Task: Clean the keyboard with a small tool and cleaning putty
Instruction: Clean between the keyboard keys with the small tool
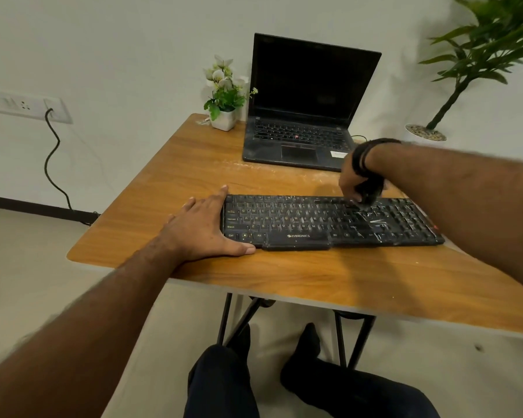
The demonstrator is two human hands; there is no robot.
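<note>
Wooden folding table (284, 276), pale floor beneath, white wall behind. Nearest the viewer: two dark-trousered legs (314, 384) under the table edge. Left hand (201, 229): fingers straight, flat on the tabletop, pressed against the left end of the black keyboard (323, 221). Keyboard lies across mid-table, its right half streaked with white debris. Right hand (357, 179): fingers curled around a small dark tool (370, 191), tip on the upper key rows; black wristband. Behind: open laptop (305, 110), small potted flowers (224, 95), tall plant (477, 55), wall socket (21, 105).
</note>
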